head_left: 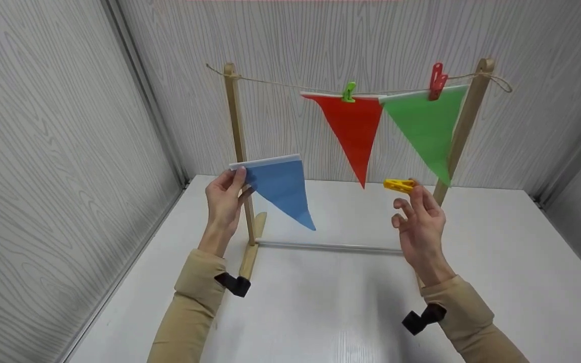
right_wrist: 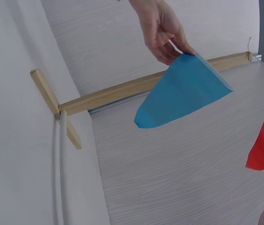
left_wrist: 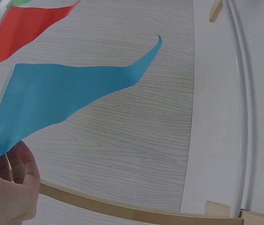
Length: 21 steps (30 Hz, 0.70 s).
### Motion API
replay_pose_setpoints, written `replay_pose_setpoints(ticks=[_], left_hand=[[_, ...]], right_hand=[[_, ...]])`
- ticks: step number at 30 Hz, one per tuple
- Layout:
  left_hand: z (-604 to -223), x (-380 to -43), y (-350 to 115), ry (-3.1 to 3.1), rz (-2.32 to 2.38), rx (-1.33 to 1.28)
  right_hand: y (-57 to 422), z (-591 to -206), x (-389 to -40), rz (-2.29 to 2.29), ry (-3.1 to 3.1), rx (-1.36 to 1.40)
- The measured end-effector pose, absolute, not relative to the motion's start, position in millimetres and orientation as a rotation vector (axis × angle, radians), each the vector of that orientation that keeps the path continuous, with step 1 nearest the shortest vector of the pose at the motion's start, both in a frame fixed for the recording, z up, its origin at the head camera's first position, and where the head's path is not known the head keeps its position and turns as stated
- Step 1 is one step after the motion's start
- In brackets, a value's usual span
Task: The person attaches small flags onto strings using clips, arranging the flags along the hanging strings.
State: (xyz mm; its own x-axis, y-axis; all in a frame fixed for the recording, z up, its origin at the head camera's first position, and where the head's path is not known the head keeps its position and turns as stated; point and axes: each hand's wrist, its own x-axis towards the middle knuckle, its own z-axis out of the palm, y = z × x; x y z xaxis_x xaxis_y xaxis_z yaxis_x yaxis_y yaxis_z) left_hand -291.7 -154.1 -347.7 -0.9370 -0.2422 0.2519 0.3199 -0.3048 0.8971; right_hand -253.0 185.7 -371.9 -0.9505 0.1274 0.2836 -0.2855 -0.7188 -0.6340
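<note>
My left hand point(head_left: 226, 199) pinches a blue triangular pennant point(head_left: 283, 184) by the left corner of its white top edge, in front of the left post. The pennant's tip hangs down to the right. Between thumb and fingertips, my right hand point(head_left: 421, 222) holds a yellow clothespin point(head_left: 398, 185), below the green pennant point(head_left: 429, 126). That pennant hangs on the string point(head_left: 275, 83) under a red clothespin point(head_left: 438, 83). Beside it a red pennant point(head_left: 353, 126) hangs from a small green clothespin point(head_left: 349, 93). In the right wrist view, the right hand shows only at the lower right edge.
Two wooden posts carry the string, the left post point(head_left: 236, 121) and the right post point(head_left: 467, 121). A pale rod point(head_left: 331, 247) joins them low down, above the white table point(head_left: 310, 302). Grey wood-grain panels point(head_left: 270, 30) stand behind and at both sides.
</note>
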Motion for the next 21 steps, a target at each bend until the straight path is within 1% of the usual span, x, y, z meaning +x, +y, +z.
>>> replay_pose_setpoints(ticks=[9,21], left_hand=[[-323,-292,-153,-1.661,-2.176,-0.093],[-292,-297,-156,-1.696,-2.036,-0.072]], right_hand=[[161,-340,-256,2.633,-1.094,0.371],[121,-298,-267,2.476,-1.181,0.539]])
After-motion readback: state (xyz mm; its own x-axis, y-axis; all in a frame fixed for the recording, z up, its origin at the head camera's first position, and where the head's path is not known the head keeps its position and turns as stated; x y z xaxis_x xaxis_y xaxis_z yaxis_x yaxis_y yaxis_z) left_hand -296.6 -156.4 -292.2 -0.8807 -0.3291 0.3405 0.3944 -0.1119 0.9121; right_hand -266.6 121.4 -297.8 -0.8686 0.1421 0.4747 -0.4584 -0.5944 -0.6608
